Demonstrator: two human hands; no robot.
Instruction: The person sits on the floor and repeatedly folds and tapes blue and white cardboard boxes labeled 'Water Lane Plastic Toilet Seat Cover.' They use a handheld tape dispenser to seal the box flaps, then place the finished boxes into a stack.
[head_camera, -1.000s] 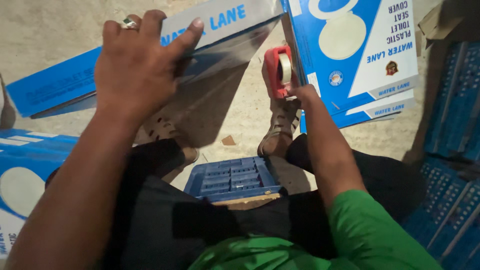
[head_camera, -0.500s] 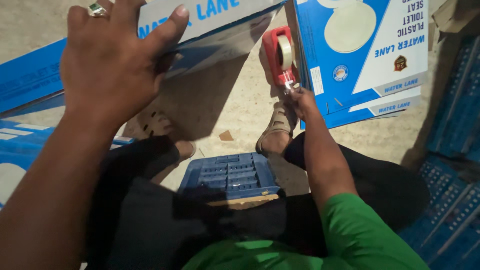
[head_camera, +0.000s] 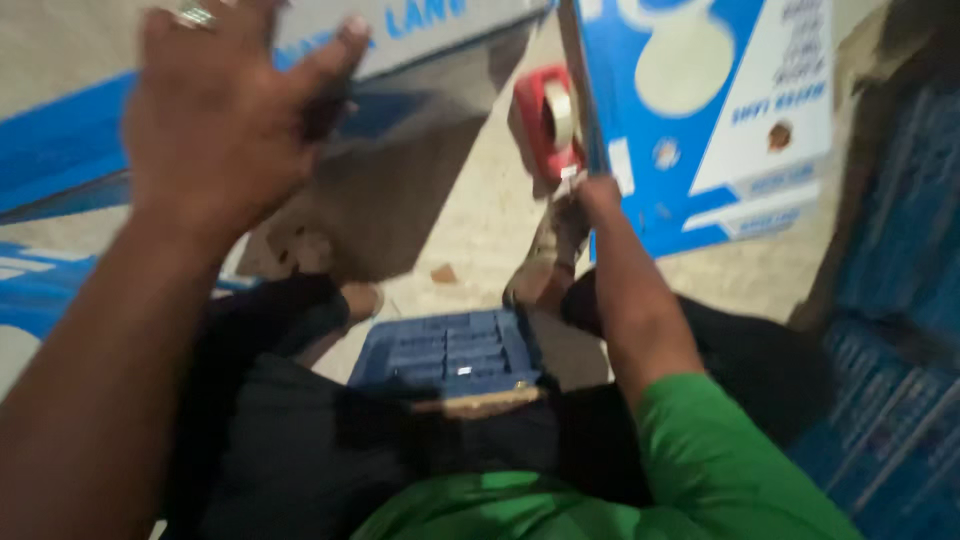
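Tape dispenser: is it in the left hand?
No, the red tape dispenser is in the right hand, while the left hand presses on the box flap.

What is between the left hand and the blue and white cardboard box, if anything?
Nothing visible. The left hand lies directly on the flap of the blue and white cardboard box. The right hand holds the red tape dispenser against the box's edge, also with nothing visible between.
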